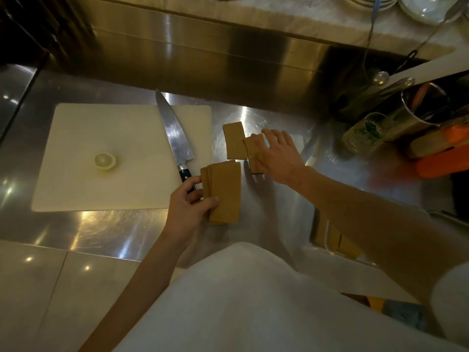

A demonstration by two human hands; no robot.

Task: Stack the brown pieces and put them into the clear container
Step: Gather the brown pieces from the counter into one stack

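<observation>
Head view. Risk first: fanned stack [224, 193] of brown pieces in left hand [193, 201], edges not flush, likely to slide apart or drop a piece if lifted like this; needs squaring. Chef's knife [175, 138] just beyond left hand, handle touching or nearly touching the fingertips, blade lying on white cutting board [101, 156]; careless reach could bump it. Clear container [332, 240] near the body under right forearm, already holding some brown pieces, partly hidden; forearm sweep could knock it.

Left hand: clamped on near-left edge of the stack, thumb on top, fingers curled behind, stack resting on steel surface [279, 199].

Right hand [276, 153]: reaching forward, palm down, fingers spread flat on another brown piece [251, 156], pressing or about to slide it; not closed round it, possibly more than one piece beneath, cannot tell. Single loose brown piece [234, 141] just left of right hand, touching the covered one. Lemon half [105, 161] on board, well left of both hands.

Judgement: gathering stage, stacking not finished.
</observation>
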